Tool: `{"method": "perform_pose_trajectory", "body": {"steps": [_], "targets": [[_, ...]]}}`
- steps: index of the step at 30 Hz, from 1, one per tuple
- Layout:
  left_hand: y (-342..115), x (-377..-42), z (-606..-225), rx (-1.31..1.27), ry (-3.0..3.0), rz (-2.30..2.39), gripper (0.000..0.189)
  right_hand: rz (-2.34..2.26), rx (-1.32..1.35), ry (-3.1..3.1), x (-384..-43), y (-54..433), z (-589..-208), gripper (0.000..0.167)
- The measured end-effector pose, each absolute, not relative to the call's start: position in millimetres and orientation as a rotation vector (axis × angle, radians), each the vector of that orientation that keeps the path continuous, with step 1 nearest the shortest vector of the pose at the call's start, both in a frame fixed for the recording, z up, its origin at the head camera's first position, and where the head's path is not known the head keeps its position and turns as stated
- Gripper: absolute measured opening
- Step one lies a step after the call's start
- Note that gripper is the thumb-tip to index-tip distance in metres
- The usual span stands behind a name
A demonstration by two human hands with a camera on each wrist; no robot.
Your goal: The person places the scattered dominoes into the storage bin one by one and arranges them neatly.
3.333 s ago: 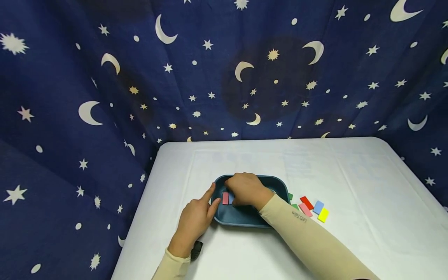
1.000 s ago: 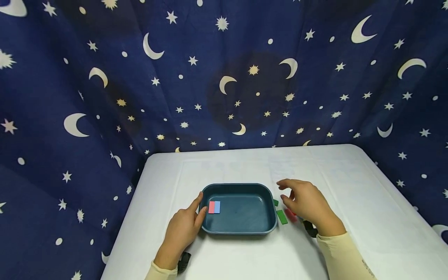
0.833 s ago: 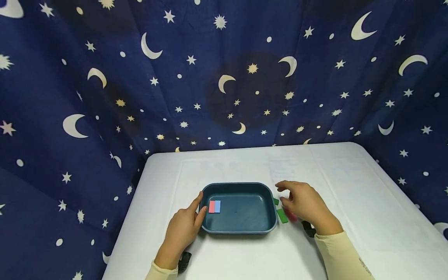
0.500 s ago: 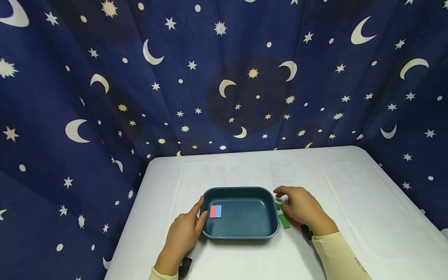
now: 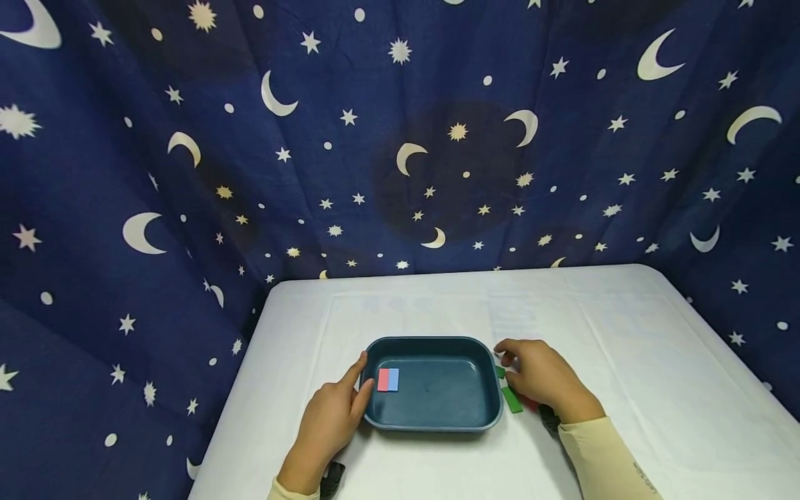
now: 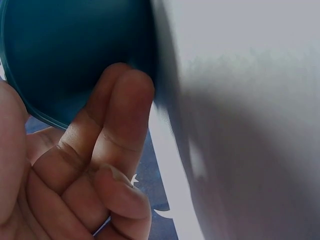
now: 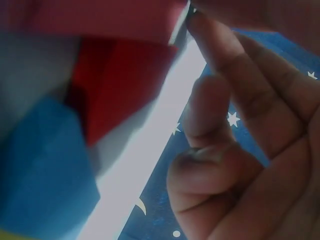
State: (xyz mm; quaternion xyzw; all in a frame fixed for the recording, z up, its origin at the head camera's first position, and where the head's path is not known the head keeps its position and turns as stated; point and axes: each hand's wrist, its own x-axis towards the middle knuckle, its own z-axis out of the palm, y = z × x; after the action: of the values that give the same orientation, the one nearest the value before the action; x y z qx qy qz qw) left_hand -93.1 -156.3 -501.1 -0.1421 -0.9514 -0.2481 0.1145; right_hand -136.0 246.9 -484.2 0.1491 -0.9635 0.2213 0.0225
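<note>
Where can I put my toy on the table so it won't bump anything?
The far half of the white table, between the curtain and the blue tray, is bare, and so is the right side. It's crowded beside the tray, where both hands and the coloured tiles sit.

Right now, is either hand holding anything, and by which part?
The left hand holds nothing; its straight fingers rest against the tray's left outer wall. The right hand lies over the colored pieces beside the tray; whether it grips one cannot be told.
</note>
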Motion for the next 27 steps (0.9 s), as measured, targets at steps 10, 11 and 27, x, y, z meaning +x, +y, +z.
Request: {"method": "perform_pose_trajectory", "body": {"steps": [10,11,27], "targets": [[-155.3,-92.7,-500.2,-0.414,-2.792,-0.725,0.054,0.713,0.491,-2.98,-135.3,242.4,-485.5,0.052],[-155.3,-92.7,-499.9,-0.413,-2.793,-0.724,0.053,0.701,0.496,-2.971,-135.7,241.5,-486.4,0.055],[-155.7,-93.0,-500.2,-0.42,-2.791,-0.714,0.055,0.68,0.62,-2.932,-135.0,238.0,-494.8,0.054]]}}
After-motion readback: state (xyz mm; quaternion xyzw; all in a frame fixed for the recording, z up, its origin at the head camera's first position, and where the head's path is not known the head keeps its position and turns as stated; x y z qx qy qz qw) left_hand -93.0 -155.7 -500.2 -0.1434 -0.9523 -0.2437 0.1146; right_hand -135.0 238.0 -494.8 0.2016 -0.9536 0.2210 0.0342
